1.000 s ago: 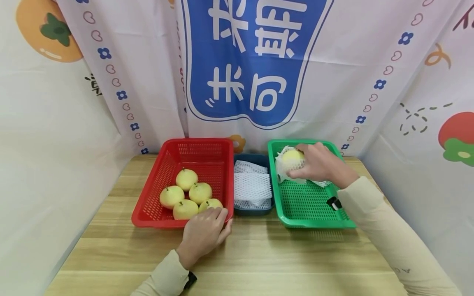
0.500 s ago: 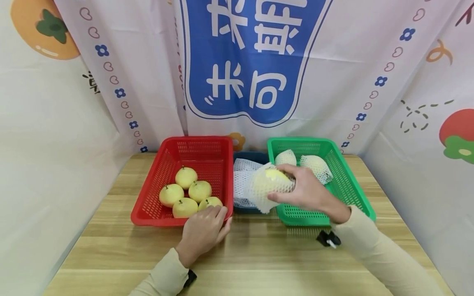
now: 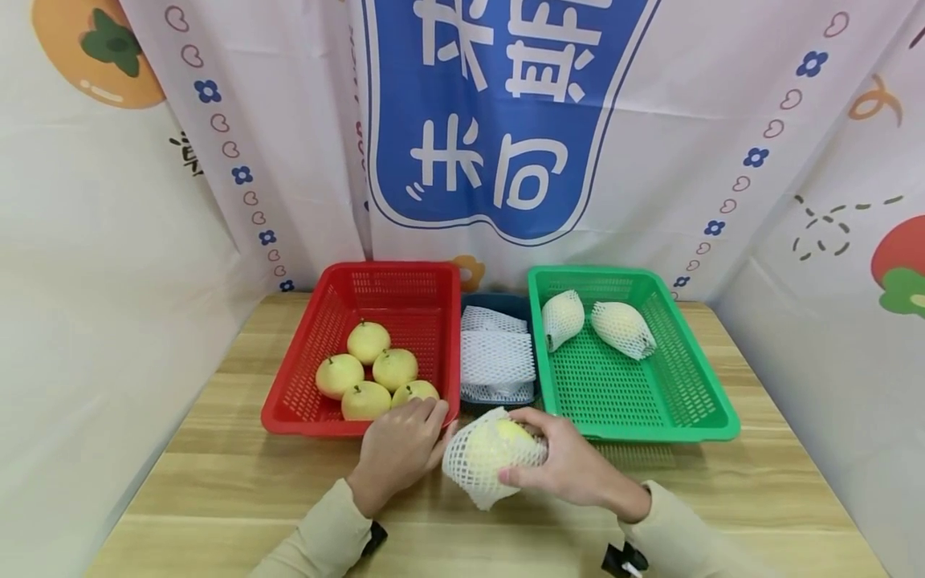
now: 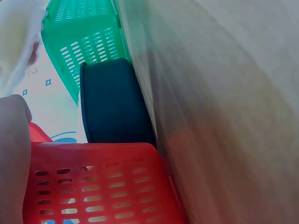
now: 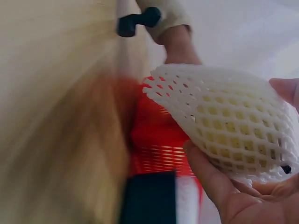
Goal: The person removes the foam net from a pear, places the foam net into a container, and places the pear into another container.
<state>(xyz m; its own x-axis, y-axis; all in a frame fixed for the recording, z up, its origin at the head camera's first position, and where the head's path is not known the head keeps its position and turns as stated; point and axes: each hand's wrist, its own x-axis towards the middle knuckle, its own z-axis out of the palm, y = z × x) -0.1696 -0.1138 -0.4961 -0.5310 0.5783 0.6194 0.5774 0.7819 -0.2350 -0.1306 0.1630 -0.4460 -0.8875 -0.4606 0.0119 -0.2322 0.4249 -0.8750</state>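
Observation:
In the head view my right hand (image 3: 574, 467) holds a yellow pear (image 3: 486, 459) in a white foam net above the front of the table. The right wrist view shows fingers and thumb around this netted pear (image 5: 233, 121), with loose net sticking out at one end. My left hand (image 3: 399, 449) lies at the front right corner of the red basket (image 3: 311, 428), fingers bent over the rim; the fingertips are hidden. Several bare pears (image 3: 367, 401) lie in that basket, one right behind the left fingers.
A green basket (image 3: 668, 433) on the right holds two netted pears (image 3: 623, 327). Between the baskets stands a dark blue tray (image 3: 499, 302) with flat white foam nets (image 3: 497, 357). A printed cloth (image 3: 311, 144) hangs behind the wooden table (image 3: 238, 498).
My right hand has carried the netted pear from the green basket leftward and toward me, past the blue tray. My left hand has stayed on the red basket's corner.

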